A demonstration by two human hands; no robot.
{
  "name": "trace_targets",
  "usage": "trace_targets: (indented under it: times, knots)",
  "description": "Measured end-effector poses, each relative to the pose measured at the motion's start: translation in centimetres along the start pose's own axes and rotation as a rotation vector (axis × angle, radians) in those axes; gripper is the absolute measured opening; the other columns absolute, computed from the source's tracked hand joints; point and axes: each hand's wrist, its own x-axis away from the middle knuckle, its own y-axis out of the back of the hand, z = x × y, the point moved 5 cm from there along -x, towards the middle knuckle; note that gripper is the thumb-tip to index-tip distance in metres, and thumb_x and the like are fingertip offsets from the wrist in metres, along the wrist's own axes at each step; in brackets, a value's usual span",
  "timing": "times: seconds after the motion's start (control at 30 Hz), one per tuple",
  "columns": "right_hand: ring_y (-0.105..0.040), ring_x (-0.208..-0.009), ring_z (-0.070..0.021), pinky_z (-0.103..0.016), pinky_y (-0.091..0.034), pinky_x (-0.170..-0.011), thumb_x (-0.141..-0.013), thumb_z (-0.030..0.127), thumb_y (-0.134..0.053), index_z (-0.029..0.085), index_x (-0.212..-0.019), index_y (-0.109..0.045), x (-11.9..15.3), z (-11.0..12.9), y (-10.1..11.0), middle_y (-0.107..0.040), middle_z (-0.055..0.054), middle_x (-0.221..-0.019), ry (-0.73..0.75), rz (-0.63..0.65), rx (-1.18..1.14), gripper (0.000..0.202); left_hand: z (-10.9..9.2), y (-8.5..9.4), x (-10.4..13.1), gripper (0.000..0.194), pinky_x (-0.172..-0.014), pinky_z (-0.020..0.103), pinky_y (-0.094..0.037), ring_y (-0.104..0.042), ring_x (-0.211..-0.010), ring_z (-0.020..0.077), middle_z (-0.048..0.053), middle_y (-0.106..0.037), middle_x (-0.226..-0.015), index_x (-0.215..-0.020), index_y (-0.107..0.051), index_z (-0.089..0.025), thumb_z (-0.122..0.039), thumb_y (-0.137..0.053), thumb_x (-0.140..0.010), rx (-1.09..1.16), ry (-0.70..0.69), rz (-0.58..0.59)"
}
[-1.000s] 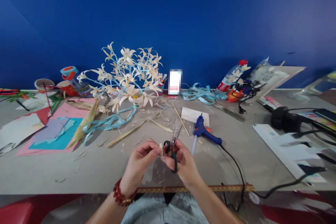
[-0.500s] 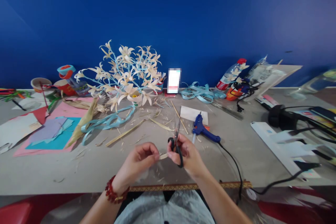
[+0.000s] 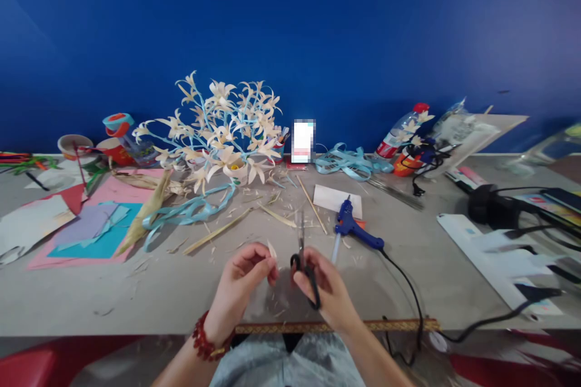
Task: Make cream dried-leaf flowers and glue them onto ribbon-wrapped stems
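Between thumb and fingers, my left hand [image 3: 249, 271] pinches a small pale husk petal [image 3: 272, 249], its pointed tip sticking up. My right hand [image 3: 324, 284] is closed around the black-handled scissors [image 3: 300, 248], whose blades point away from me toward the wall. The two hands are apart, a short gap between the petal and the scissors. Beyond them lie long dry husk strips [image 3: 218, 231] and scattered trimmings. Farther back stands a bunch of cream husk flowers [image 3: 222, 133] on light blue wrapped stems in a small pot.
To the right rests a blue glue gun [image 3: 356, 227], its black cord running off the front edge. A white power strip [image 3: 472, 254] lies farther right. Light blue ribbon [image 3: 342, 161] is heaped by the wall. Coloured paper sheets [image 3: 97, 236] cover the left.
My left hand has turned the petal from lying sideways toward my right hand to pointing up. My right hand, with the scissors, has come slightly nearer to me.
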Motion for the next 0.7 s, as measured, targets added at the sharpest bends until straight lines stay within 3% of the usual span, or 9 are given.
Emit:
trace_targets:
  times: [0.23,0.7]
  knots:
    - [-0.031,-0.056,-0.0092,-0.021,-0.025,-0.049,-0.072,0.068,-0.066,0.019,-0.075,-0.046,2.1,-2.9,-1.0,-0.037,0.006,-0.064,-0.052,0.162,0.068,0.052,-0.1,-0.6,0.1,0.014,-0.058,0.023,-0.046,-0.058,-0.055,0.0114,0.001,-0.067,-0.062,-0.075,-0.061,-0.017,-0.027,-0.067,-0.084,-0.001,-0.019,-0.004]
    - [-0.037,-0.052,-0.0088,-0.02,-0.029,-0.046,-0.065,0.072,-0.068,0.021,-0.072,-0.043,2.1,-2.8,-1.0,-0.04,0.005,-0.062,-0.139,0.188,0.022,0.057,-0.5,-0.6,-0.1,0.018,-0.055,0.022,-0.043,-0.053,-0.054,0.0114,-0.001,-0.061,-0.059,-0.073,-0.061,-0.017,-0.031,-0.068,-0.082,-0.157,-0.052,-0.02]
